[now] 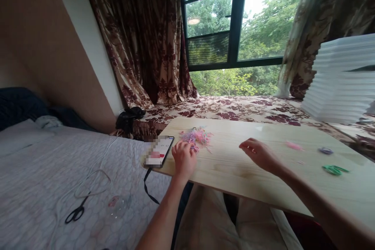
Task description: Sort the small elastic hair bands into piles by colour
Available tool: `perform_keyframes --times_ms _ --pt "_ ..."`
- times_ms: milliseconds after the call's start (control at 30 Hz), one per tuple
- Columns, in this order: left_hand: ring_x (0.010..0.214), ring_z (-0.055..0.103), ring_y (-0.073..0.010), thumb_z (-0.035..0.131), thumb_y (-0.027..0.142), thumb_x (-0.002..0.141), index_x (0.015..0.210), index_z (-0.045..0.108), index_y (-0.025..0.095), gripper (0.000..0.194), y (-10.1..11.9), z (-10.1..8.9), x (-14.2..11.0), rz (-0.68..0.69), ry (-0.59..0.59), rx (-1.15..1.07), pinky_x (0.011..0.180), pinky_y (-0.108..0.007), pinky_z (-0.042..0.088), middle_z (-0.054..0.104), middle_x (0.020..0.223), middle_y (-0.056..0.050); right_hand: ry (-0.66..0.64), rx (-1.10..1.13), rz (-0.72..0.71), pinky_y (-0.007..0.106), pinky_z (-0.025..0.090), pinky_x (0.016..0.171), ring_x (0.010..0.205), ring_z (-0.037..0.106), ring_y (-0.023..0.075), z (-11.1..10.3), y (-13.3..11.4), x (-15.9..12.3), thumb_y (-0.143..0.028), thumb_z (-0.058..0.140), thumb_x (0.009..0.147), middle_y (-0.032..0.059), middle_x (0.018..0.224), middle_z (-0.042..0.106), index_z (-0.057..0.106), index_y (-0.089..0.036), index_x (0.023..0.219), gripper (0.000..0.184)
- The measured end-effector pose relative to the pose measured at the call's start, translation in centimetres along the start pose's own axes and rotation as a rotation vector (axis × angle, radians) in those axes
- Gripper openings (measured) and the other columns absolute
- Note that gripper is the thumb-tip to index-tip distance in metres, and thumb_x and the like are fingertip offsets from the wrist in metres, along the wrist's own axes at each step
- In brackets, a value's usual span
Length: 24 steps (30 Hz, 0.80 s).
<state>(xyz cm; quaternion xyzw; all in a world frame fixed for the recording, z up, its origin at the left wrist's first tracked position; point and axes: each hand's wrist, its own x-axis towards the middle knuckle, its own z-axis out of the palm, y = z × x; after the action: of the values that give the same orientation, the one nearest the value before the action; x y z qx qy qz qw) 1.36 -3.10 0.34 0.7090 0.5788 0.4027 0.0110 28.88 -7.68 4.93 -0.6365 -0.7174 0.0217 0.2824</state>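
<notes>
A tangled pile of thin, small bands (199, 136), mostly pink and purple with some green, lies on the pale wooden table (228, 172). My left hand (185, 158) reaches its near edge, fingers bent and closed against the bands; what they pinch is hidden. To the right of the pile, my right hand (256, 152) hovers over or rests on the wood, thumb and fingertips drawn together; anything between them is too small to make out. Farther right lie separate groups: pink bands (293, 146), purple bands (326, 150) and green bands (334, 170).
A phone (159, 152) lies at the table's left end, its strap (145, 187) hanging over the edge. Black scissors (75, 214) and a white cable (83, 179) are on the bed (96, 152). A white ridged stack (340, 80) stands back right by the window.
</notes>
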Motion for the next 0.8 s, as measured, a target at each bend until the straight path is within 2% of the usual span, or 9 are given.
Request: perform_keyframes --times_ms 200,400,567,800 --pt "0.127 0.049 -0.027 0.052 0.01 0.084 0.107 0.07 0.022 0.032 -0.5 -0.9 0.8 -0.079 -0.016 0.011 0.11 -0.049 0.033 0.069 0.116 -0.008 -0.135 0.052 -0.092 0.026 0.045 0.069 0.075 0.064 0.015 4.4 -6.1 1.7 -0.021 0.046 0.091 0.0073 0.096 0.069 0.073 -0.02 0.089 0.027" --pt "0.129 0.047 -0.0277 0.051 0.009 0.084 0.109 0.069 0.022 0.033 -1.4 -0.7 0.9 -0.103 -0.012 0.027 0.11 -0.05 0.033 0.068 0.118 -0.009 -0.145 0.04 -0.166 0.025 0.042 0.076 0.083 0.062 0.0153 7.8 -10.7 3.7 -0.015 0.047 0.092 0.0076 0.098 0.067 0.073 -0.018 0.095 0.026" --pt "0.126 0.048 -0.0276 0.05 0.009 0.084 0.109 0.069 0.021 0.033 -1.9 -0.5 0.9 -0.07 0.011 0.016 0.109 -0.049 0.034 0.069 0.113 -0.009 -0.176 -0.051 -0.177 0.026 0.041 0.079 0.092 0.061 0.0175 8.8 -12.3 5.3 -0.014 0.053 0.09 0.0082 0.103 0.066 0.073 -0.02 0.1 0.024" --pt "0.127 0.048 -0.0282 0.05 0.008 0.084 0.111 0.068 0.019 0.034 -1.8 -0.5 0.8 -0.074 0.017 0.017 0.111 -0.051 0.032 0.068 0.114 -0.011 -0.197 -0.118 -0.177 0.025 0.04 0.081 0.097 0.061 0.0175 9.4 -13.0 6.1 -0.021 0.056 0.09 0.0081 0.106 0.065 0.075 -0.022 0.1 0.022"
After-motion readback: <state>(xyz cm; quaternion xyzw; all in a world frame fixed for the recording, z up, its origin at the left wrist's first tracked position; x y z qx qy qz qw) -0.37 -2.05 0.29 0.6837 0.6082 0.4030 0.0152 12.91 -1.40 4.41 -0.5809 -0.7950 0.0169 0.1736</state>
